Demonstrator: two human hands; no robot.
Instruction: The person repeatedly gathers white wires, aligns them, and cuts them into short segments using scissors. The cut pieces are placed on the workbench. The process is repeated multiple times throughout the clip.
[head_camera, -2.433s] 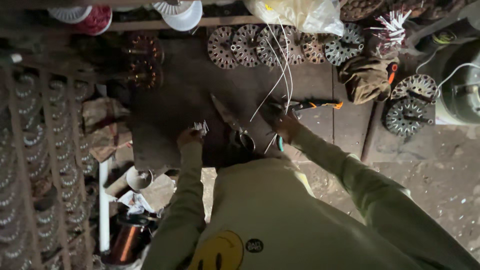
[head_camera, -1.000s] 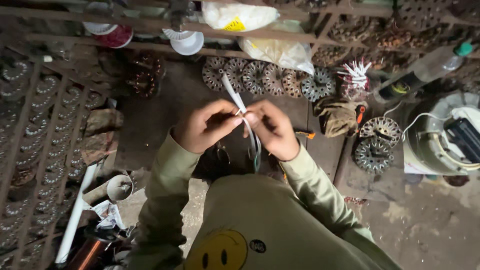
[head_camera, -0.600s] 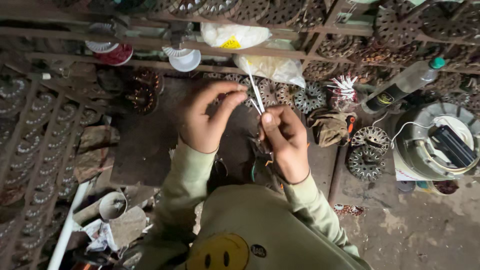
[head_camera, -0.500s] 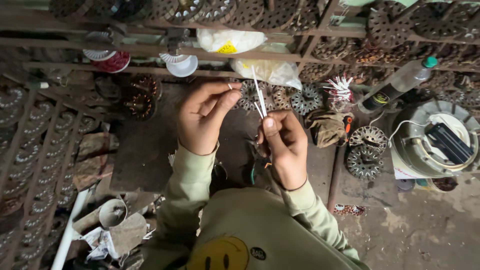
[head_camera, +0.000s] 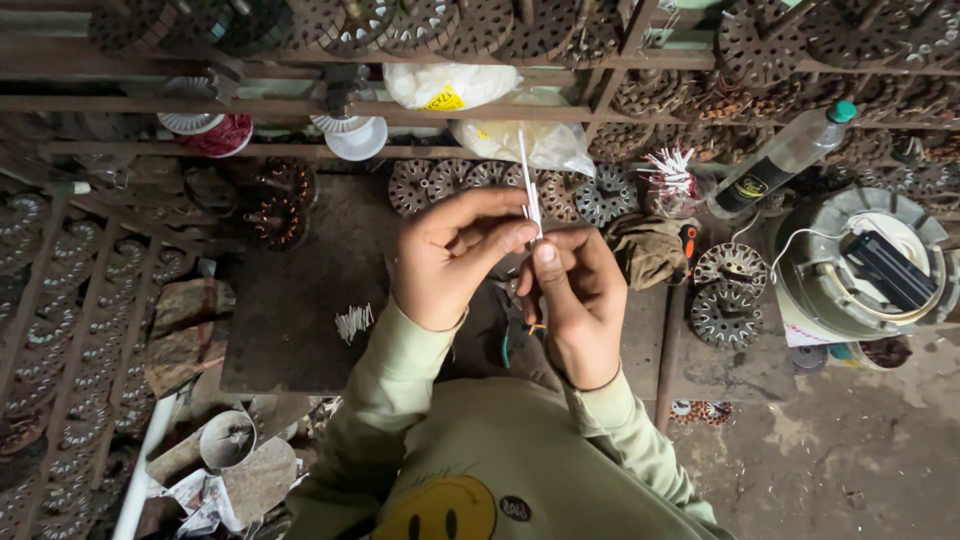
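I see both hands raised over the dark worktop (head_camera: 300, 330), pinching one thin white strip (head_camera: 527, 180). My left hand (head_camera: 455, 255) grips it between thumb and forefinger; my right hand (head_camera: 570, 300) grips just below. The strip's long axis runs up and away, toward the far shelf (head_camera: 150, 105).

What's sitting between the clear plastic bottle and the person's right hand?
A crumpled brownish rag lies between the bottle and the right hand, seen in the head view.

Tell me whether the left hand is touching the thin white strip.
Touching. The head view shows the left hand pinching the thin white strip between thumb and forefinger.
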